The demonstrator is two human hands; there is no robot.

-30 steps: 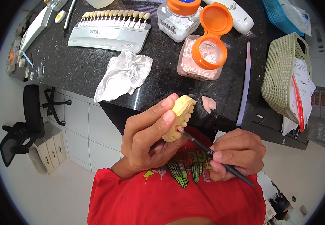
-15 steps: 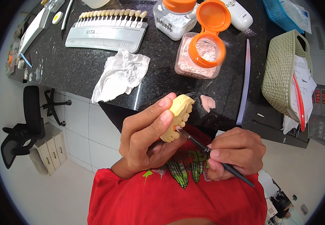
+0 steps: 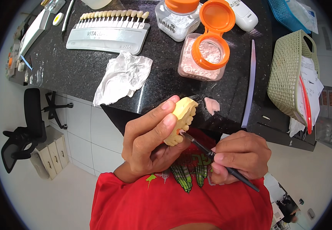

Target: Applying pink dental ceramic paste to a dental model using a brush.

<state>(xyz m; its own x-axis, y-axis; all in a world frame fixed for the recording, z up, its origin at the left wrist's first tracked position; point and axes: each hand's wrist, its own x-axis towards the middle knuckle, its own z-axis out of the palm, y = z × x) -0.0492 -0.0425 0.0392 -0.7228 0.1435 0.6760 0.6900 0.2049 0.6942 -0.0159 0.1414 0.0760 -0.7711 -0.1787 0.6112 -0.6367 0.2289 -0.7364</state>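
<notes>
Between the fingers and thumb of my left hand [image 3: 148, 138] is a yellow dental cast [image 3: 185, 108] with a row of teeth, held tilted just off the counter's near edge. A small orange-red patch shows among the teeth. My right hand [image 3: 244, 155] grips a slim dark-handled tool [image 3: 202, 147] like a pen. Its metal tip touches the cast beside that patch; whether it is a blade or a small spatula I cannot tell. Behind the cast, a flat pink piece [image 3: 212, 105] lies on the counter.
On the black speckled counter [image 3: 162, 73] stand an open jar of pink powder [image 3: 200, 73] and a jar of white powder [image 3: 175, 25]. A tooth shade guide [image 3: 106, 38], a crumpled tissue [image 3: 123, 76], a pale curved strip [image 3: 250, 84] and a woven basket [image 3: 285, 73] lie around them.
My hands, the cast and the tool hold almost the same place, with the tip still at the same spot. The view has shifted very slightly.
</notes>
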